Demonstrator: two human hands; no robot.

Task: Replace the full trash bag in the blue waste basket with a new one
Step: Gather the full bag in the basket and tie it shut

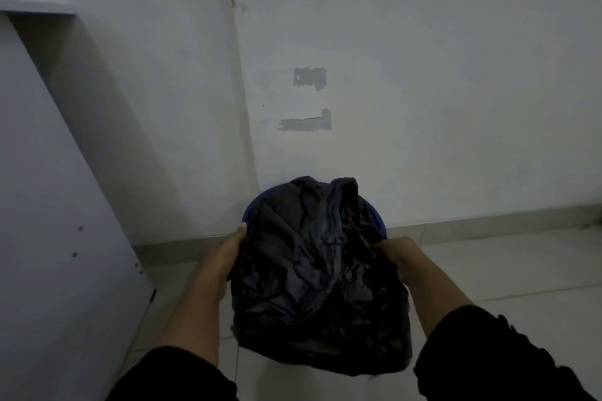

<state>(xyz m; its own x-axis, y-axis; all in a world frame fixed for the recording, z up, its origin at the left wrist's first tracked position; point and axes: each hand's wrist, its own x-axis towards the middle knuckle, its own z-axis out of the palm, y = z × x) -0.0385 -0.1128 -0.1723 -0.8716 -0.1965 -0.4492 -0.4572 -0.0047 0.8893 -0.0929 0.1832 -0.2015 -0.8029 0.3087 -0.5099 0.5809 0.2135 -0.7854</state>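
Black, crinkled plastic fills the lower middle of the view: the trash bag (321,283), bulging and loosely gathered at its top, sits in the blue waste basket (249,210), whose rim shows only as a thin blue arc at the bag's 11 o'clock and again at its 2 o'clock. The basket stands on the pale tiled floor (508,270), close to the white wall (423,75) at its 12 o'clock.

The left hand (228,254) lies against the bag at its 9 o'clock, thumb up by the blue rim and the other fingers hidden behind the plastic, so how firmly it grips I cannot tell. The right hand (399,254) is at the bag's 3 o'clock with its fingers curled into the plastic, holding a fold of it. Both forearms come up from 6 o'clock in dark sleeves (pushed back from the wrists).

A white panel (58,205) leans at 9 o'clock, and two grey patches (309,76) mark the wall at 12 o'clock.
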